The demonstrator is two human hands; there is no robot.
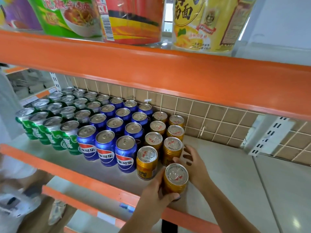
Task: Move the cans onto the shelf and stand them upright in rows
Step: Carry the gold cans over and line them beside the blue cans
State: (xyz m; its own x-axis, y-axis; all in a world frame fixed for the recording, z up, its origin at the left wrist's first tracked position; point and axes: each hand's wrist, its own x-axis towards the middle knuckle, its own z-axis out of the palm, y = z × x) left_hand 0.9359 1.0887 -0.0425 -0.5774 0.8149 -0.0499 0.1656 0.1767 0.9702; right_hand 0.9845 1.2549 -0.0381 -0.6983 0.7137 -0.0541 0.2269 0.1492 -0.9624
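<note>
Both forearms reach in from below toward the gold can (176, 178). The left hand (157, 193) wraps its near side (thumb underneath), while the right hand (193, 163) cups its far side, fingers spread.

The gold metal cans (173, 148) have glossy ribbed sides and bright brushed lids. The blue metal cans (125, 153) and green metal cans (55, 138) shine likewise under silver tops. The pale grey shelf board (227, 165) looks smooth and matt, its orange painted metal edge (84, 179) slightly scuffed. Behind, the tan panel (193, 111) looks matt. Above, the noodle tubs (134, 21) wear glossy plastic film.
</note>
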